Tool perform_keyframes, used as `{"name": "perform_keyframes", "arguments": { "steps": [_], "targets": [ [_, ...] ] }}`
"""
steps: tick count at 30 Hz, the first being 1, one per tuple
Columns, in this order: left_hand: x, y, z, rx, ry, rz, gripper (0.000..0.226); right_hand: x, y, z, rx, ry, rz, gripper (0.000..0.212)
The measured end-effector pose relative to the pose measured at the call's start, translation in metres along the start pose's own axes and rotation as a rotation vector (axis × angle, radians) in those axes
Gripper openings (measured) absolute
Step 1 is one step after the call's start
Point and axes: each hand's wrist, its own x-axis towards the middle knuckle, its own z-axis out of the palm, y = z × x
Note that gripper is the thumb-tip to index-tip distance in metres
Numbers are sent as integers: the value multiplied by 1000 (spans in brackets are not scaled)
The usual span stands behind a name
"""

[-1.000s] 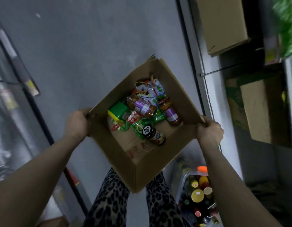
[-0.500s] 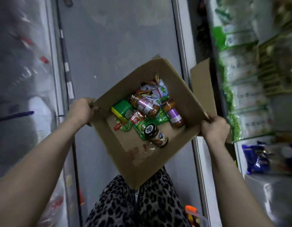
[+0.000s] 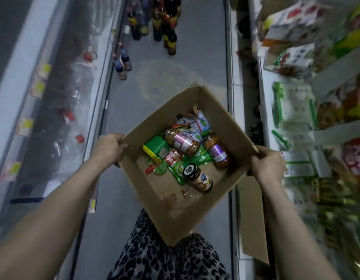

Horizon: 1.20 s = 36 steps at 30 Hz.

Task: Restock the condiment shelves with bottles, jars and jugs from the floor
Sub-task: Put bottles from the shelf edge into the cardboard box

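Note:
I carry an open cardboard box (image 3: 225,122) in front of me above the aisle floor. My left hand (image 3: 109,147) grips its left corner and my right hand (image 3: 267,164) grips its right corner. Inside lie a jar with a pink label (image 3: 182,141), a jar with a purple label (image 3: 216,153), a black-lidded jar (image 3: 198,176), a green and yellow tub (image 3: 155,148) and green sachets (image 3: 180,165). Dark bottles (image 3: 165,23) stand in a group on the floor far ahead.
A glass-fronted chest (image 3: 54,110) runs along the left, with two small bottles (image 3: 121,61) at its foot. Shelves (image 3: 324,134) of packaged goods fill the right side. A loose cardboard flap (image 3: 253,219) hangs below my right arm. Grey floor (image 3: 169,77) lies ahead.
The view has swung up along the aisle while I keep carrying the box. The bottles on the floor ahead and the right-hand shelves have come into sight.

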Motion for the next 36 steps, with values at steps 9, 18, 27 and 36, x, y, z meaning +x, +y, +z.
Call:
{"name": "perform_keyframes", "arguments": {
  "steps": [9,18,27,36],
  "targets": [
    [134,35,-84,67,-4,-2,21,102,-127,16,-10,-53,4,43],
    [264,109,-119,19,4,-108,8,260,-229,29,9,-146,-33,47],
    [372,155,-144,-193,49,-251,13,414,-350,28,-47,-174,-253,41],
    [498,152,-159,-285,88,-307,17,520,-465,93,-100,-182,-352,37]
  ]
}}
